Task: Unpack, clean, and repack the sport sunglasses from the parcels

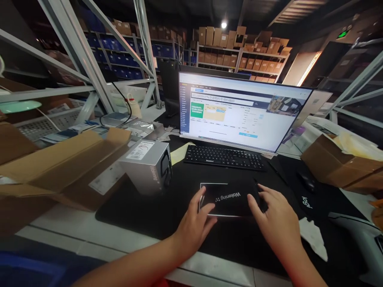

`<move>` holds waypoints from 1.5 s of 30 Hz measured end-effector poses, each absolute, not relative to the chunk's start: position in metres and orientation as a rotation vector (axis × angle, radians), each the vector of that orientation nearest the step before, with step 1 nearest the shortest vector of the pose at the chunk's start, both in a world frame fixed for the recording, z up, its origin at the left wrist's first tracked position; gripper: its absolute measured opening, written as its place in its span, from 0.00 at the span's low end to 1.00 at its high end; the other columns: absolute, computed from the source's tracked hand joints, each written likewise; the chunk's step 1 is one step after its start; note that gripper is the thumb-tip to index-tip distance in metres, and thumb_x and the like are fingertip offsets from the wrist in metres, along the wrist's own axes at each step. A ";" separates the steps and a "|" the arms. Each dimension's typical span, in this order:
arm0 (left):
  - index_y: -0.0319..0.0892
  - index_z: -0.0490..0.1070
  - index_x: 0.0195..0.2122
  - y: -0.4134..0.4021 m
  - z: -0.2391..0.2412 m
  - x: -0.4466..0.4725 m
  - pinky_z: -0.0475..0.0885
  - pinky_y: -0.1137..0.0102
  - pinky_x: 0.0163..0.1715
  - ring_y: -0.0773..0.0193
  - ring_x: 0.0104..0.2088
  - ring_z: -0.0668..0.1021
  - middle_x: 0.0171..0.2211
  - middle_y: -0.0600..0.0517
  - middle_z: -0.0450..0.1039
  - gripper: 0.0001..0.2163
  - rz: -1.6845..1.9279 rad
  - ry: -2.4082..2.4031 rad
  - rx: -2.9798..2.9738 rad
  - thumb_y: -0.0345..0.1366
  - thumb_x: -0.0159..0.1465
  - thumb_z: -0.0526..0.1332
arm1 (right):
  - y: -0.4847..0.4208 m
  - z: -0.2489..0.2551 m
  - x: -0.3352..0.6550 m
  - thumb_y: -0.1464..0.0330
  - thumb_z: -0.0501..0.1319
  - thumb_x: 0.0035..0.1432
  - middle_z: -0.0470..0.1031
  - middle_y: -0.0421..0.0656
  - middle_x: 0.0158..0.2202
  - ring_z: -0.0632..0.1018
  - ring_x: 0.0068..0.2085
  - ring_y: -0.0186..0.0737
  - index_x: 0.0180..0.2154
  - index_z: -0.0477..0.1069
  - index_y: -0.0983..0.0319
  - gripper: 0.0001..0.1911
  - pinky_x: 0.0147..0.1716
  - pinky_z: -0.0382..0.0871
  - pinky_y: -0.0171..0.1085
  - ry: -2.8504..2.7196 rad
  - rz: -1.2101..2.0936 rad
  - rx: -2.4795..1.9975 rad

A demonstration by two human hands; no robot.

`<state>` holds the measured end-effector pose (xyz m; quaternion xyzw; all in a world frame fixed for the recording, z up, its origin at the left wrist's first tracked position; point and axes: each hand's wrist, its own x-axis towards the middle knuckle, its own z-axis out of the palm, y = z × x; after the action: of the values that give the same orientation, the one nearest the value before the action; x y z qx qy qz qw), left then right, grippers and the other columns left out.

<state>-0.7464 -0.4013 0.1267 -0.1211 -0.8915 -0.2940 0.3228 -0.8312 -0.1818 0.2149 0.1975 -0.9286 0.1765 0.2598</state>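
Head view: you're handling the black box before the keyboard on the desk; your right hand grasps one end, your left hand's grip is unclear. Lifting would call for even support.

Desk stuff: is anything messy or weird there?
Yes, a crumpled white scrap lies loose on the black mat beside the right hand; it looks like litter. The flat black Wakening item shows no obvious damage.

Warehouse indicated. Metal racking sighted at one o'clock, its tiers filled with cardboard cartons; blue bins shelved near eleven; green lit sign mounted at two. Nearer, computer monitor and keyboard noted, set up workstation-fashion.
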 end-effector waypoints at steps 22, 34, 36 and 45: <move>0.53 0.46 0.69 -0.419 0.113 -0.764 0.60 0.42 0.64 0.43 0.70 0.58 0.70 0.39 0.47 0.40 -1.222 -2.438 -0.094 0.35 0.60 0.68 | -0.199 0.188 -0.837 0.64 0.56 0.68 0.83 0.46 0.39 0.81 0.41 0.50 0.23 0.78 0.58 0.22 0.34 0.73 0.44 -2.511 0.459 0.447; 0.47 0.50 0.69 -0.461 0.177 -0.745 0.50 0.39 0.67 0.39 0.71 0.49 0.72 0.39 0.36 0.39 -0.274 -1.800 -0.115 0.48 0.61 0.68 | -0.128 0.189 -0.879 0.46 0.66 0.54 0.62 0.53 0.66 0.73 0.59 0.58 0.61 0.66 0.57 0.38 0.58 0.68 0.56 -2.492 1.044 0.845; 0.47 0.52 0.68 -0.484 0.198 -0.749 0.51 0.41 0.67 0.39 0.72 0.48 0.72 0.39 0.33 0.39 -0.217 -1.826 0.117 0.41 0.59 0.70 | -0.117 0.169 -0.890 0.41 0.66 0.49 0.46 0.55 0.73 0.66 0.66 0.60 0.72 0.35 0.55 0.62 0.62 0.63 0.56 -2.583 1.347 1.073; 0.41 0.75 0.47 -0.550 0.227 -0.769 0.46 0.52 0.70 0.41 0.69 0.55 0.67 0.40 0.52 0.22 -0.797 -1.718 0.595 0.39 0.51 0.72 | -0.150 0.132 -0.865 0.54 0.69 0.47 0.34 0.56 0.74 0.45 0.73 0.61 0.72 0.26 0.61 0.67 0.69 0.45 0.58 -2.822 1.291 1.075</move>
<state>-0.7686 -0.5504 0.2271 0.2510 -0.7246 -0.3364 0.5466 -0.8651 -0.1503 0.1318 0.3265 -0.8571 0.3920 -0.0713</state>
